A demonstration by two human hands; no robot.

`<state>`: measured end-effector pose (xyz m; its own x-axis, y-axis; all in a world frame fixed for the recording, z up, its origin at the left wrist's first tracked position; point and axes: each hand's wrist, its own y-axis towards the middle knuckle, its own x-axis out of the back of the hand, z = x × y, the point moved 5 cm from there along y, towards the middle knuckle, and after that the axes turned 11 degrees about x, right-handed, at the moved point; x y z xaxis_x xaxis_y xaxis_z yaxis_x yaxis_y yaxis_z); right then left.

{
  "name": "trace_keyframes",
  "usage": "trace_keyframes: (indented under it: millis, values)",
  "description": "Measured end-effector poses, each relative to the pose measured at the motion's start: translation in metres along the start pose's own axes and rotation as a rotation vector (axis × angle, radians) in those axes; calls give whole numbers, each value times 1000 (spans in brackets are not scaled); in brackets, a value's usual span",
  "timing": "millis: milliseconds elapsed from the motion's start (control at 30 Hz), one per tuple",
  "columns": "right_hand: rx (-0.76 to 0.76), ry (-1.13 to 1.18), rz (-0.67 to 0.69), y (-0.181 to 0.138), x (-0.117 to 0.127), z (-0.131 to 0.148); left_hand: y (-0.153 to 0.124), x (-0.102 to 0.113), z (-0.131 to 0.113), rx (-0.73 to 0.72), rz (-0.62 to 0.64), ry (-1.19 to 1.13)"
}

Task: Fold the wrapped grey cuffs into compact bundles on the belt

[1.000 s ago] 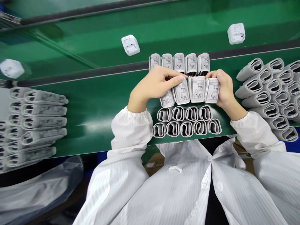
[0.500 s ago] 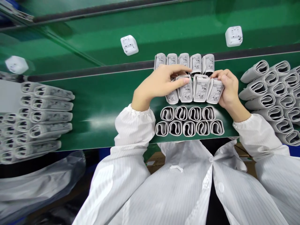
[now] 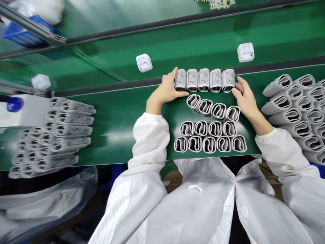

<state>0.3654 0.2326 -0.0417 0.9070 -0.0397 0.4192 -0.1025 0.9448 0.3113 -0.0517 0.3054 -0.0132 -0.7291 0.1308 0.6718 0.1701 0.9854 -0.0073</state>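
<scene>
head view: l hand & r hand are bracketing 5 folded leaflets at far edge of green bench, fingers half-curling, can't tell if gripping; leaflets prob. feeling light, springy, so best be squeezing both row ends gently.

left grip, right grip: shifted to back row | front four rolls: released, openings now visible

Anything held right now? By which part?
Row of five folded papers, bracketed at its ends: left hand at the left end, right hand at the right. Whether it's gripped, can't tell.
</scene>
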Motion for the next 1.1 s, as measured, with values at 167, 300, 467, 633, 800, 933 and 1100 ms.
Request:
trace_keyframes:
  millis: [167, 300, 467, 633, 800, 933, 1100]
  values:
    - [0, 166, -66, -1, 3, -8, -3, -26, -16, -75, -23, -63]
    - [-20, 446, -220, 0, 6, 11, -11, -26, -46, -146, 9, -90]
    - [-128, 962, -359, 2, 6, 51, -26, -8, -83, -282, -42, -74]
    - [-261, 1191, -328, -3, 2, 67, -43, -6, -112, -383, -30, -57]
    - [-308, 1234, -267, -8, 3, 72, -50, -7, -123, -466, -32, -51]
    - [-341, 1407, -151, -8, 4, 79, -48, -2, -118, -486, -24, -71]
    - [-338, 1334, -150, -7, 6, 75, -50, 3, -118, -374, -21, -19]
